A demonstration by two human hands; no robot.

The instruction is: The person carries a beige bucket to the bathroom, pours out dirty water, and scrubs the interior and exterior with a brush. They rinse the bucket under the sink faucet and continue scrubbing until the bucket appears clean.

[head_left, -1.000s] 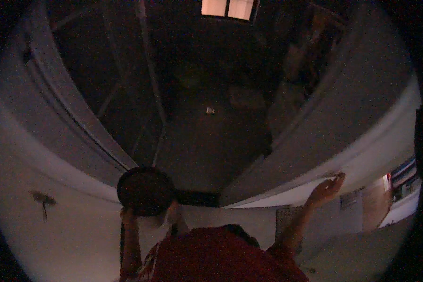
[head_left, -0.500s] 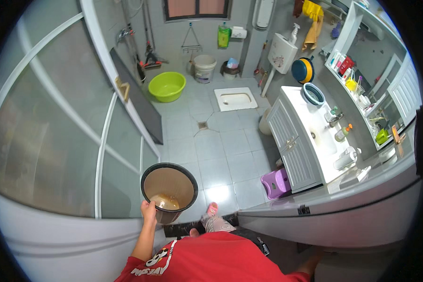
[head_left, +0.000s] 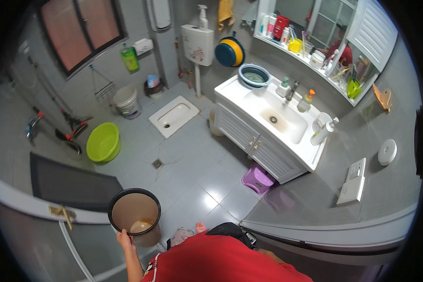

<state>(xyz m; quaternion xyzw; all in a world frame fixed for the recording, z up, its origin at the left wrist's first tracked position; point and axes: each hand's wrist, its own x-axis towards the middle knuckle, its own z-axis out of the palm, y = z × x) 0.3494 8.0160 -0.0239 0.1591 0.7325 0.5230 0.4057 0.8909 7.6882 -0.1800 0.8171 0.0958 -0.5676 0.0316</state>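
Observation:
My left hand point(head_left: 125, 238) is closed on the black rim of a brown waste bin point(head_left: 132, 207). The bin hangs tilted at the lower left, its mouth turned up toward me. Inside, at its bottom, a shiny yellowish-brown patch shows; whether it is liquid or a lining I cannot tell. My right hand is out of sight, and only a bit of the right arm shows beside my red shirt.
A white washbasin cabinet point(head_left: 239, 134) stands to the right, a purple stool point(head_left: 257, 179) at its foot. Farther off are a squat toilet point(head_left: 174, 116), a green basin point(head_left: 103, 142) and a white bucket point(head_left: 127, 101). The opened door point(head_left: 21, 199) is at left.
My view has swung to the right and I have moved farther into the bathroom. The waste bin, still in my left hand, now appears lower and more to the left.

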